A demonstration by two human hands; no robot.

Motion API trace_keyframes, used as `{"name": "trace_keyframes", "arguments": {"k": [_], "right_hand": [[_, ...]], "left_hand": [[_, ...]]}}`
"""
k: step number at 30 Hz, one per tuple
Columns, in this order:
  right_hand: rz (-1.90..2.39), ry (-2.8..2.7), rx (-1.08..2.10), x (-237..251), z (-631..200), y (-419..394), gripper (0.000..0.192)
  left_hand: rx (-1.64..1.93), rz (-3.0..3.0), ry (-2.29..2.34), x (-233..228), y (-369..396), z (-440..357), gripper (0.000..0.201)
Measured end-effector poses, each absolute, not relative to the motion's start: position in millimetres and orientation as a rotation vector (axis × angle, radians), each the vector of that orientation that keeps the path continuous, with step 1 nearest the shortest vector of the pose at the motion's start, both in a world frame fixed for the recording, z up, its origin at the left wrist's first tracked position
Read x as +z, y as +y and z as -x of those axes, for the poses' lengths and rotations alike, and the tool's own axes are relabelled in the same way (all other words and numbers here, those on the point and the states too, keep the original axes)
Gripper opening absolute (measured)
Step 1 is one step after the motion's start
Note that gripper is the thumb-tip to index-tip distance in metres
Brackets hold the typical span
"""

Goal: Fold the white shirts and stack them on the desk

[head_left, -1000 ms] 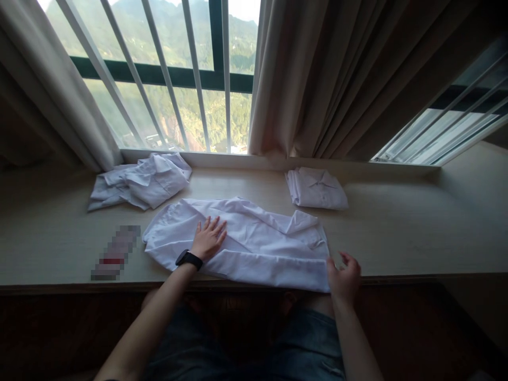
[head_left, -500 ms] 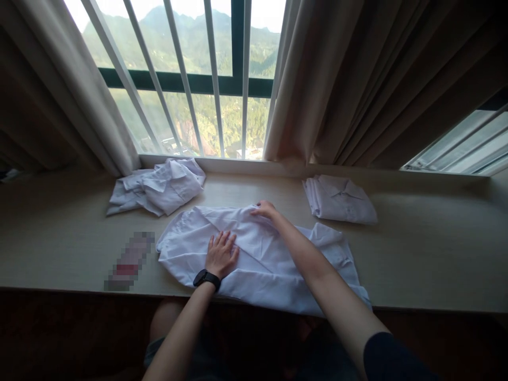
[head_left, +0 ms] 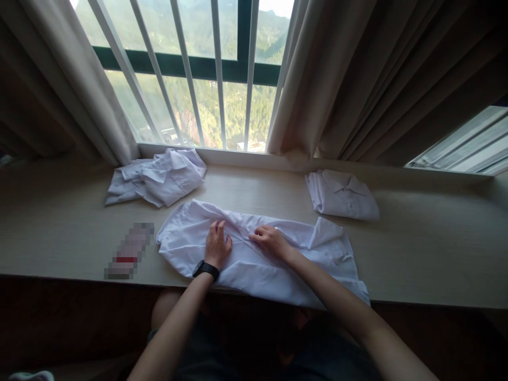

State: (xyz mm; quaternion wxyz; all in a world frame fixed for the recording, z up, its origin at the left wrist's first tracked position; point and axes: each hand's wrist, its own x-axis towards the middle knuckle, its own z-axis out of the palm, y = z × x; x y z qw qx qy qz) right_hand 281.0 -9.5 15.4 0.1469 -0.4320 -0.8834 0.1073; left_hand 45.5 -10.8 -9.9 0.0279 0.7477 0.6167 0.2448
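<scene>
Centrally, a white creased cotton shirt (head_left: 262, 254) is lying spread on the pale wooden window ledge (head_left: 416, 248), long axis running left to right, collar end at right, near hem hanging over the ledge edge. Left hand (head_left: 217, 247) is pressing flat on it, fingers extended; right hand (head_left: 270, 241) is pinching a fabric fold just beside it. Crumpled white shirt (head_left: 156, 177) is sitting back left, folded white shirt (head_left: 341, 196) back right. Blurred pinkish oblong (head_left: 129, 251) lying left, unidentifiable.
</scene>
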Motion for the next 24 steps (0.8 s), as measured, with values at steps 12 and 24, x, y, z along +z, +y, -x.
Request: {"name": "trace_keyframes", "arguments": {"k": [12, 24], "right_hand": [[1.784, -2.448, 0.221, 42, -430, -6, 0.046], [1.951, -2.333, -0.461, 73, -533, -112, 0.023]], "left_hand": [[0.492, -2.670, 1.571, -7, 30, -36, 0.045], [0.795, -2.677, 1.714, -13, 27, -40, 0.035]]}}
